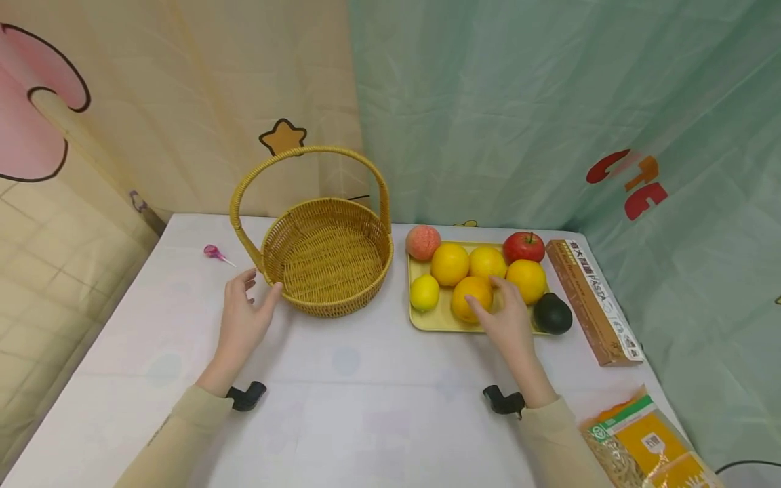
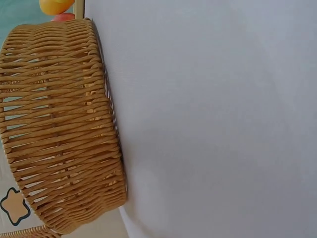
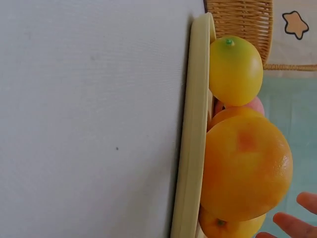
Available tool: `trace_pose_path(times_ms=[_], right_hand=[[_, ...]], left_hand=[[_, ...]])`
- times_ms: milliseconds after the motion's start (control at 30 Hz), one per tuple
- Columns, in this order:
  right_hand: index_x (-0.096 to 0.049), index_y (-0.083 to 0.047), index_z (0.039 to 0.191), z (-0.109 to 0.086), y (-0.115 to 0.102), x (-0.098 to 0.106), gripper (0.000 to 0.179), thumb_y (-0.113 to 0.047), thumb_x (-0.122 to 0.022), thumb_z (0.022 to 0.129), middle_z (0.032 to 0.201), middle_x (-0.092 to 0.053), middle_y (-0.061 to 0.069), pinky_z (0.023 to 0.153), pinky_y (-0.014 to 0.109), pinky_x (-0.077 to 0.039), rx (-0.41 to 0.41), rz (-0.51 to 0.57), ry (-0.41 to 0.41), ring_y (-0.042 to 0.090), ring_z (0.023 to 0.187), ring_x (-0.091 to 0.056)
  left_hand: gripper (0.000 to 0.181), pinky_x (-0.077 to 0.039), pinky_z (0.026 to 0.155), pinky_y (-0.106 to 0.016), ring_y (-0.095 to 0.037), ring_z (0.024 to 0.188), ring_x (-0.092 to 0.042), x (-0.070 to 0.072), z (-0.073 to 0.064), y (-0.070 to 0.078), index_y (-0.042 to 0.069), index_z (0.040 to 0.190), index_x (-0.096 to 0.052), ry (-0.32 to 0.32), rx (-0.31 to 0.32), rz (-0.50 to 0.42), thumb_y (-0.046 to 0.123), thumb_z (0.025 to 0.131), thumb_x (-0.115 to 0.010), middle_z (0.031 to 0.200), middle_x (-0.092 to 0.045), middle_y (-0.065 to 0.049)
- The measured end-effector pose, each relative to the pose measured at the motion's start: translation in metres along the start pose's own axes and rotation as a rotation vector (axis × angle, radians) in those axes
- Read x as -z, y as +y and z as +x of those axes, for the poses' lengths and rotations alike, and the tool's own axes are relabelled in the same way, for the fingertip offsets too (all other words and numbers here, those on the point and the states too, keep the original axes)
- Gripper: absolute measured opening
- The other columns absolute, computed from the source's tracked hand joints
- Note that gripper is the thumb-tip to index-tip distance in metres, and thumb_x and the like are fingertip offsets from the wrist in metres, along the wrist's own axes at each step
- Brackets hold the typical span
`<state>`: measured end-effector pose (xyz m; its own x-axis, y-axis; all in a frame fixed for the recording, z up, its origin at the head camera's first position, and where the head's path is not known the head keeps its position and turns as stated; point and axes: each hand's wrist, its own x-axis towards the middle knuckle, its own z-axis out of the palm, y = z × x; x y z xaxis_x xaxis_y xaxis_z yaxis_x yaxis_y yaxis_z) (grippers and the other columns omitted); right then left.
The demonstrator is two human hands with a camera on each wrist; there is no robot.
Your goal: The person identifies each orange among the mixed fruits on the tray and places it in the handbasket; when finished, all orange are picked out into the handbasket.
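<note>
My left hand [image 1: 243, 322] is beside the near left rim of a round wicker basket [image 1: 332, 305], thumb and fingers spread apart and nothing between them. The basket has a tall arched handle [image 1: 305, 150] and a bare woven floor; its side fills the left of the left wrist view. Over a yellow tray [image 1: 442, 327] of fruit, my right hand [image 1: 511, 329] reaches toward the front orange [image 1: 468, 298]. In the right wrist view its fingertips [image 3: 292, 225] appear apart from that orange [image 3: 247, 168]. A lemon [image 1: 424, 293] lies left of the orange, an avocado [image 1: 552, 314] to its right.
Also on the tray are several more oranges [image 1: 450, 264], a peach [image 1: 423, 242] and a red apple [image 1: 523, 248]. A pasta box [image 1: 594, 301] lies right of it, with a packaged bag [image 1: 649, 444] nearer. A pink lollipop [image 1: 213, 251] lies left of the basket. Curtains [image 1: 488, 102] hang behind.
</note>
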<state>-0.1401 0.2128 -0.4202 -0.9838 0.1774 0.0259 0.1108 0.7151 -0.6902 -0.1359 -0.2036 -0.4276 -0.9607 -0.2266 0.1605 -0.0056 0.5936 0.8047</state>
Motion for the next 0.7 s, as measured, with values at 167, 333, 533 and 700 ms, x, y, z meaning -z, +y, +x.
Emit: trace_pose_path(times_ms=[167,333,533,700], right_hand=[[-0.041,-0.005,0.146,0.0,0.003,-0.003,0.073,-0.048,-0.065,0.091,0.149,-0.039,0.021,0.117,0.055,-0.037,-0.097,0.053,-0.006,0.038,0.135,-0.039],[-0.038,-0.002,0.146,0.001,0.005,-0.008,0.075,-0.047,-0.065,0.092,0.148,-0.04,0.021,0.114,0.052,-0.041,-0.141,0.122,-0.001,0.038,0.131,-0.042],[-0.032,0.001,0.147,0.002,0.008,-0.016,0.079,-0.042,-0.067,0.092,0.148,-0.038,0.023,0.115,0.051,-0.041,-0.191,0.194,-0.02,0.039,0.132,-0.04],[-0.029,0.001,0.147,0.005,0.009,-0.02,0.083,-0.042,-0.07,0.09,0.15,-0.035,0.024,0.115,0.052,-0.041,-0.232,0.228,-0.023,0.039,0.134,-0.039]], left_hand=[[0.072,-0.044,0.108,-0.055,-0.043,0.134,-0.04,-0.005,0.005,-0.006,-0.008,0.148,-0.023,-0.033,0.158,-0.108,0.033,0.099,-0.057,0.146,-0.034,-0.029],[0.067,-0.051,0.105,-0.041,-0.04,0.135,-0.042,-0.012,0.009,-0.008,-0.008,0.149,-0.02,-0.104,0.243,-0.204,0.029,0.102,-0.051,0.149,-0.032,-0.028],[0.06,-0.047,0.078,0.0,-0.036,0.133,-0.044,-0.018,0.011,-0.003,-0.006,0.149,-0.019,-0.114,0.285,-0.301,0.02,0.103,-0.047,0.153,-0.027,-0.026],[0.056,-0.051,0.087,-0.005,-0.033,0.132,-0.045,-0.02,0.016,-0.003,-0.007,0.147,-0.022,-0.092,0.282,-0.344,0.014,0.102,-0.047,0.151,-0.031,-0.025]])
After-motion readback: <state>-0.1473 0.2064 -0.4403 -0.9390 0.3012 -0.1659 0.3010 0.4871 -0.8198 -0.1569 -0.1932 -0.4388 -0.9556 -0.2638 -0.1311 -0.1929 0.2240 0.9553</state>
